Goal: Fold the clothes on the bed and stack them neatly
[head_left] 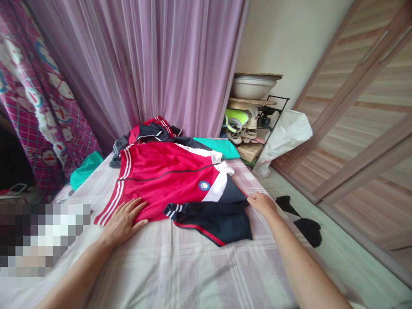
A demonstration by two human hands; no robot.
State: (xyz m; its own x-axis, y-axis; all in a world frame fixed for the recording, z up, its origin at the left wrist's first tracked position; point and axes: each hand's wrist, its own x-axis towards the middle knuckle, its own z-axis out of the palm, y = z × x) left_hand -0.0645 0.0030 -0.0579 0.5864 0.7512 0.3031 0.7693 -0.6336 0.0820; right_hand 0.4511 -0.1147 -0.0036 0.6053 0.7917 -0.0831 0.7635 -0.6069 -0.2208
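Spread out on the bed lies a red, white and navy zip jacket (167, 171), its collar toward the right and its striped hem toward the left. A round badge (204, 186) shows on its chest. The near sleeve is navy with a red stripe and lies bent back along the body, its striped cuff toward the left. My left hand (124, 219) rests flat on the jacket near the hem, fingers spread. At the shoulder end of the near sleeve, my right hand (262, 203) is closed, pinching the fabric's edge.
Behind the jacket lie another red and navy garment (151, 131) and a folded teal cloth (219, 147). A shoe rack (273, 112) topped by a white basin (254, 87) and a white plastic bag (288, 133) stand past the bed (167, 270). Black cloth (307, 229) lies on the floor.
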